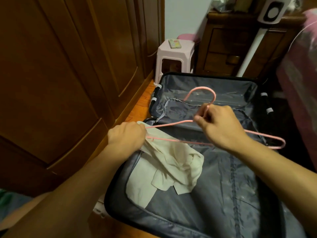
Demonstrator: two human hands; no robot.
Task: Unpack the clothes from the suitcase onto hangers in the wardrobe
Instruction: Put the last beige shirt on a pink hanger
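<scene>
An open suitcase (223, 194) with grey lining lies on the floor in front of me. A cream garment (178, 167) lies crumpled in its near left half. My left hand (127, 136) grips one edge of that garment beside the left tip of a pink hanger (267, 136). My right hand (221, 124) pinches the hanger at the neck below its hook, holding it level over the suitcase. The wardrobe (60, 74), brown wood with shut doors, stands to the left.
A pink plastic stool (173, 55) with a phone (175, 43) on top stands beyond the suitcase by the wall. A dark wooden cabinet (228, 47) is at the back right. Pink fabric (300, 83) hangs at the right edge. Orange wood floor shows along the wardrobe.
</scene>
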